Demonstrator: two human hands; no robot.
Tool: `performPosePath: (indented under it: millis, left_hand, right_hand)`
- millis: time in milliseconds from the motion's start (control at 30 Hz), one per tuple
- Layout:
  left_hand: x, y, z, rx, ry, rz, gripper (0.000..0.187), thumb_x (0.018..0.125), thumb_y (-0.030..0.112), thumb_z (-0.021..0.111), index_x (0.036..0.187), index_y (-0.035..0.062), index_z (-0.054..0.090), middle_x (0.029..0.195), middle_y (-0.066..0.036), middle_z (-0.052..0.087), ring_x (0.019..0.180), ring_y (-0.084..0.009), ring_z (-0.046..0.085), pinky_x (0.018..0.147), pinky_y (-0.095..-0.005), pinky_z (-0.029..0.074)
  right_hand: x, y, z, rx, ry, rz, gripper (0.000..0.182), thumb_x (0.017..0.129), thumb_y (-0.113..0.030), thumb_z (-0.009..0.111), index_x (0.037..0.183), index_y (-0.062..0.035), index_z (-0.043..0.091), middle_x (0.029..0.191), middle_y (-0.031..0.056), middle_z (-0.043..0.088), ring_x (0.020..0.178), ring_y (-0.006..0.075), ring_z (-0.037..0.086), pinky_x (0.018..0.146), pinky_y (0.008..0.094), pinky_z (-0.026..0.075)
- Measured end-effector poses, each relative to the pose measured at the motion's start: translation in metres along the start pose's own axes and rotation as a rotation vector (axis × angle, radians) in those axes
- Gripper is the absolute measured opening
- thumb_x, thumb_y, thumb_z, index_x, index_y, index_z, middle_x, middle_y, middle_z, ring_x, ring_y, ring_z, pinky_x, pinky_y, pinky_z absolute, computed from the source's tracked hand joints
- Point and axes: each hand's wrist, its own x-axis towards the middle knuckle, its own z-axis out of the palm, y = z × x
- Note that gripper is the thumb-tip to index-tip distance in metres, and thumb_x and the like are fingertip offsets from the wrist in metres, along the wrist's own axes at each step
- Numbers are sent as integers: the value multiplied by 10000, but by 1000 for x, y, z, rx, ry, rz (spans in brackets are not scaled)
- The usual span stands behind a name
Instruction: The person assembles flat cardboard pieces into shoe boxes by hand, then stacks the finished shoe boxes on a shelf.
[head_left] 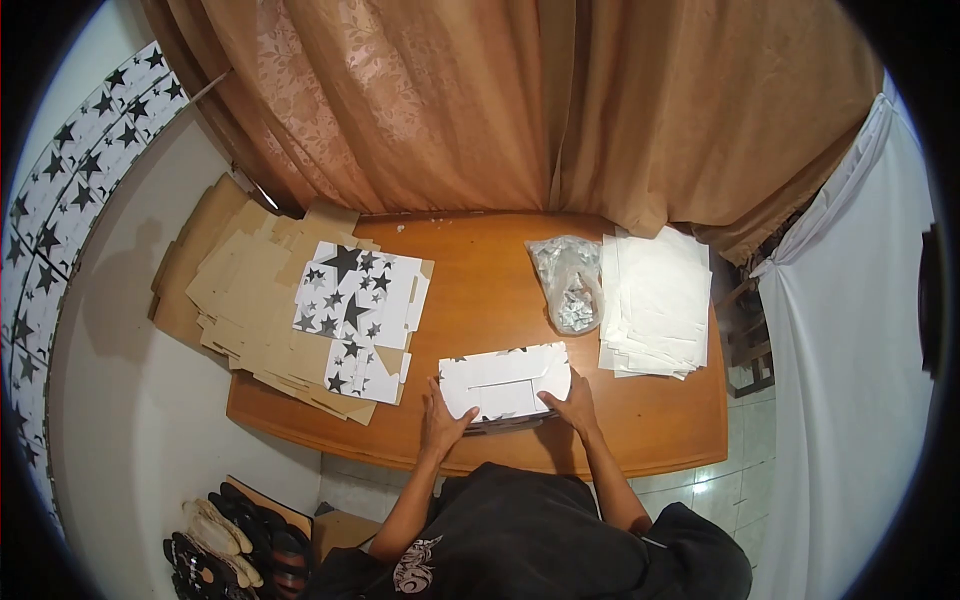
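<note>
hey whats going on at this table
A person sits at a wooden table with both hands on a flat white box blank near the front edge: the left hand presses its left end, the right hand its lower right corner. A pile of star-printed and brown cardboard blanks lies to the left, a stack of white sheets to the right, with a clear plastic bag beside it.

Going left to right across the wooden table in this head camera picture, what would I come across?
Stack of brown flat cardboard → star-printed sheet → white folded box under both hands → clear bag of small silvery pieces → pile of white sheets.
</note>
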Motion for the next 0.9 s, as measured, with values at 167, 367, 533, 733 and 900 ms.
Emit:
performPosePath:
  millis: [167,367,533,733,900]
  left_hand:
    - [-5,55,-35,196,105,1,1186,698,361,892,1546,-21,157,1410,-280,433,1240,-429,466,1011,-498,435]
    - [-4,65,-42,-435,468,194,907,740,396,878,1372,-14,372,1271,-221,479,1185,-330,494,1033,-443,410]
    - [-2,39,-36,-553,499,303,761,875,510,712,1322,-23,403,1212,-226,482,1120,-336,500,977,-426,422]
    - [-19,-2,-15,-257,261,81,730,882,513,690,1372,23,461,1221,-281,595,1147,-457,562,930,-484,467]
    - [-32,-36,-1,-164,124,46,712,904,580,614,1380,74,459,1168,-220,659,1092,-437,615,915,-475,476]
  right_hand:
    - [-1,-43,-26,118,134,-62,811,673,-333,903,1254,52,490,1202,249,594,1091,349,594,936,442,484]
    - [-1,-72,-42,146,193,-98,653,769,-414,832,1160,11,527,1196,222,596,1097,318,600,934,422,489]
    - [4,-63,-26,363,370,-220,619,872,-459,725,1221,8,518,1086,164,642,993,243,622,887,374,499]
    - [15,4,-2,277,94,-20,646,809,-336,826,1281,-18,522,1136,151,617,1079,222,582,904,360,483]
    - [19,36,15,397,41,-110,644,808,-229,828,1319,-3,508,1268,146,561,1180,262,553,957,408,481]
